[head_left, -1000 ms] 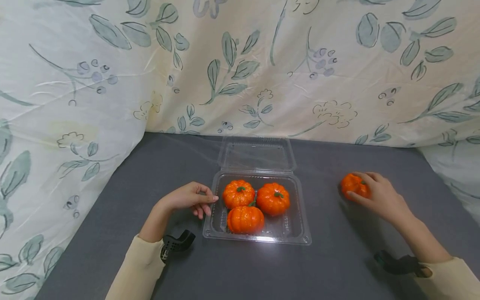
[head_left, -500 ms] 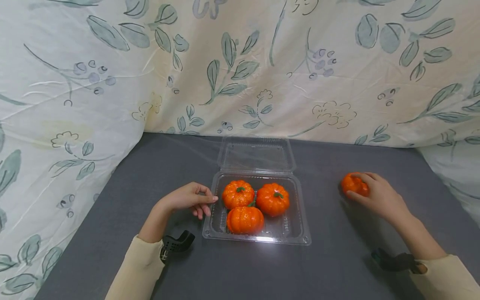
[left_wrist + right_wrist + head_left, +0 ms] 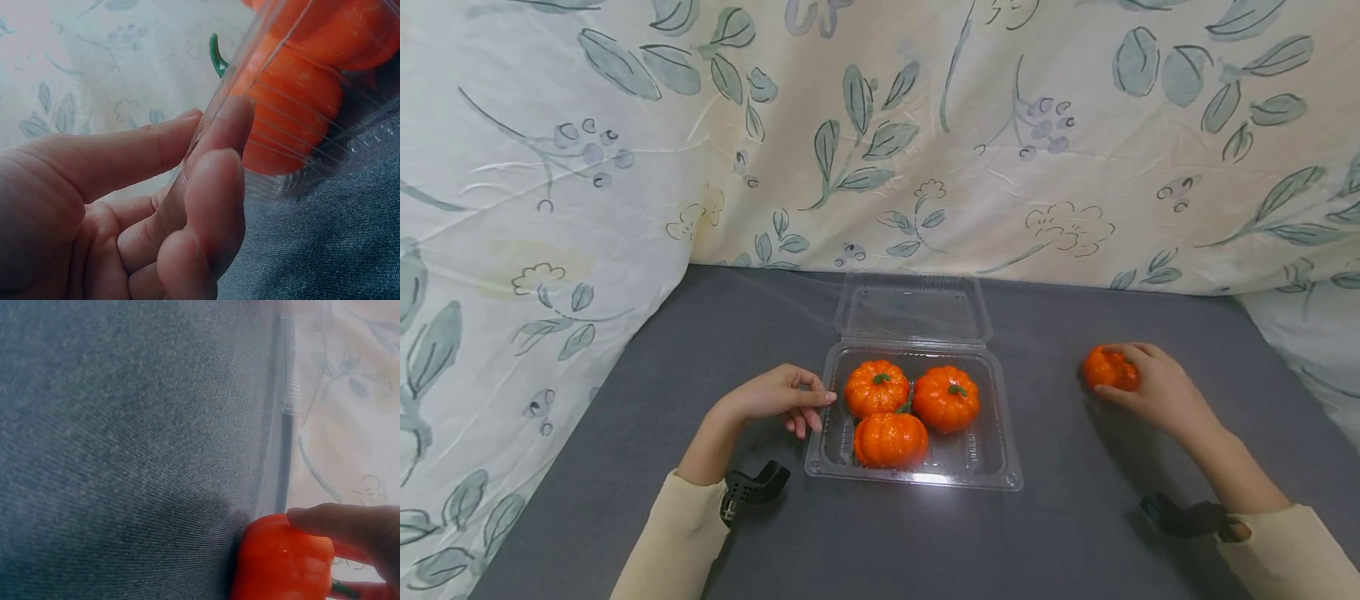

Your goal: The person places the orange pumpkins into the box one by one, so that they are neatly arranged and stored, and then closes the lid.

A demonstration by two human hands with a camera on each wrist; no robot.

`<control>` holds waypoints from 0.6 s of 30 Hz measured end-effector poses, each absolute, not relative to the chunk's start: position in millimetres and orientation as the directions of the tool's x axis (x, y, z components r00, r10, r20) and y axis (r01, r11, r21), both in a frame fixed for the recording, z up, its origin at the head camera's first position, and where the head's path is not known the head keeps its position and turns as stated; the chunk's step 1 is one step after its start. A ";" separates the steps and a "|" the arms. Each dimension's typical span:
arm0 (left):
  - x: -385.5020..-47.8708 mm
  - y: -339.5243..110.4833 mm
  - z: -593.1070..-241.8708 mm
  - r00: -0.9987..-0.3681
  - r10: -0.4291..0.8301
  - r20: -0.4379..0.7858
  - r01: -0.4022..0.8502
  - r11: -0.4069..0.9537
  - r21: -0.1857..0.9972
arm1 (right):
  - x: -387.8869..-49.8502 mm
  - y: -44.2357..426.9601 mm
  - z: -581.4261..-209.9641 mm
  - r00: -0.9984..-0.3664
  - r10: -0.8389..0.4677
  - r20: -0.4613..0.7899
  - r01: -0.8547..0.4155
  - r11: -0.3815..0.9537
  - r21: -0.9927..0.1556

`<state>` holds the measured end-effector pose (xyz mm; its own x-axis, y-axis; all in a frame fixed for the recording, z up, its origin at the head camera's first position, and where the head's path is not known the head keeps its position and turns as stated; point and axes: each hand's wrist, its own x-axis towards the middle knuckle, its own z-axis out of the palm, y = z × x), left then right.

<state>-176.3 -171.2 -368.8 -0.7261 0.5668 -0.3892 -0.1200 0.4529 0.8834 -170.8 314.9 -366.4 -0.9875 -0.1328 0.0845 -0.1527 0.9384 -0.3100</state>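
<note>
A clear plastic clamshell container (image 3: 917,478) lies with its lid raised back at the middle of the table. Three small orange toy pumpkins (image 3: 946,398) sit inside it, some with green stems showing. My left hand (image 3: 778,396) is at the container's left side. In the left wrist view, its thumb and fingers (image 3: 215,187) pinch the clear rim from both sides. Off to the right, my right hand (image 3: 1168,392) grips another orange pumpkin (image 3: 1105,367), thumb on the near side and fingers over the far side. The right wrist view shows this pumpkin (image 3: 281,562) low, at the dark cloth.
A dark grey cloth (image 3: 1052,533) covers the table. Behind and at the sides hangs a pale leaf-patterned curtain (image 3: 925,125). The container's lid (image 3: 913,308) reaches back towards the curtain. Black wrist straps (image 3: 756,483) are on both forearms.
My right wrist has shifted slightly to the left, with the hand still on the pumpkin. The left hand, the container and the pumpkins in it have stayed in place.
</note>
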 end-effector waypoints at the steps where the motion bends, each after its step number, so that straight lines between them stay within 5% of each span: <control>1: -176.2 -171.2 -368.7 -0.726 0.567 -0.389 -0.120 0.453 0.883 | -171.0 315.1 -366.9 -0.987 -0.132 0.089 -0.154 0.937 -0.313; 18: -175.0 -170.8 -367.8 -0.724 0.572 -0.385 -0.123 0.443 0.888 | -172.8 318.2 -373.4 -0.980 -0.119 0.157 -0.165 0.932 -0.322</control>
